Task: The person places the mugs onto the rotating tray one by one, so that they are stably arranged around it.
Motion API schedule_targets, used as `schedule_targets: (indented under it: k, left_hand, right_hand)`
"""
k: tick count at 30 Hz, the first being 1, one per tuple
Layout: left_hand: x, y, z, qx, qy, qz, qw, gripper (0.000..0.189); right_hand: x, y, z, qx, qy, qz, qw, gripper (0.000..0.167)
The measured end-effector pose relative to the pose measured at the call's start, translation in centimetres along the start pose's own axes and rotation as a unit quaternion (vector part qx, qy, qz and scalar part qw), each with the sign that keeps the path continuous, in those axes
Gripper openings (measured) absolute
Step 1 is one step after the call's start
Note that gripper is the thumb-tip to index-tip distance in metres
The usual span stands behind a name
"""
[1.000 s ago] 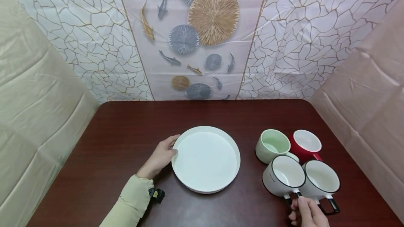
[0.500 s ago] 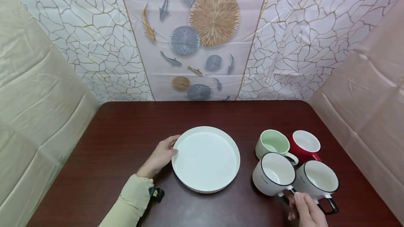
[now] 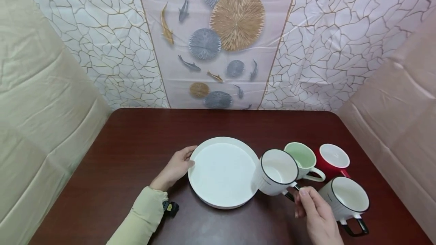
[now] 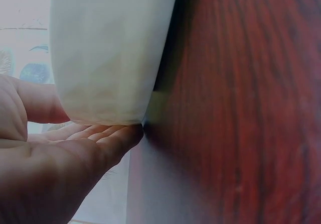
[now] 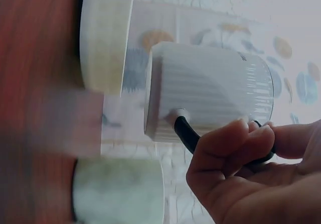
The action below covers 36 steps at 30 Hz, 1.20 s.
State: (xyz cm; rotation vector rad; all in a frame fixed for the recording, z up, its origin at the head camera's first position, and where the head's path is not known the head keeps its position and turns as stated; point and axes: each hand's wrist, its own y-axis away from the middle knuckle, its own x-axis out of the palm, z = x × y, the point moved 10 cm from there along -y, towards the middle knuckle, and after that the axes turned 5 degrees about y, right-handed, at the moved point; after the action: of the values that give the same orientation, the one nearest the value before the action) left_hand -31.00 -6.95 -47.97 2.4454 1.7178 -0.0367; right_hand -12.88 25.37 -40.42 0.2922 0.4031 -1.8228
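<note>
At the middle of the table lies a round white tray (image 3: 223, 177) with a low wall. My left hand (image 3: 175, 169) grips its left side, thumb at the rim (image 4: 52, 58) and fingers along the outer wall. My right hand (image 3: 316, 209) pinches the black handle (image 5: 186, 133) of a white mug with a black rim (image 3: 277, 173). That mug is raised, upright with a slight tilt, and overlaps the tray's right edge in the head view. In the right wrist view, a gap shows between the mug's base and the tray wall (image 5: 103, 38).
Right of the tray stand a green mug (image 3: 301, 156), a red mug with a white inside (image 3: 334, 158), and a second white mug with a black handle (image 3: 349, 196). The dark wood table (image 3: 143, 135) meets a patterned cloth backdrop (image 3: 218, 75) and pale side panels.
My right hand has lifted the white mug and carried it left, away from the other mugs to the tray's right edge. My left hand stays on the tray.
</note>
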Motion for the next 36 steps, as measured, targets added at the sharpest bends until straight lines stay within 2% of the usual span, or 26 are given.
schedule_targets:
  k: [4,8,14,24,36]
  left_hand:
    - [0.0,-0.1,0.0,0.001,0.007,0.000,1.0000,0.052]
    - [0.0,-0.1,-0.1,0.004,0.006,0.000,1.0000,0.052]
    - [0.0,-0.1,0.0,0.001,-0.005,0.002,1.0000,0.052]
    - [-0.1,0.1,0.1,-0.005,-0.017,-0.002,0.9998,0.053]
    - [-0.1,0.1,0.3,-0.001,-0.008,-0.001,1.0000,0.052]
  right_hand:
    - [1.5,-0.9,2.0,-0.053,-0.024,0.016,0.9982,0.028]
    - [3.0,-2.1,3.2,-0.079,-0.047,0.037,0.9951,0.029]
    - [5.3,-4.2,3.1,-0.056,-0.047,0.067,0.9951,0.033]
    - [8.2,-6.5,1.5,-0.013,-0.021,0.091,0.9955,0.033]
    - [10.0,-8.0,0.2,0.012,0.016,0.107,0.9940,0.032]
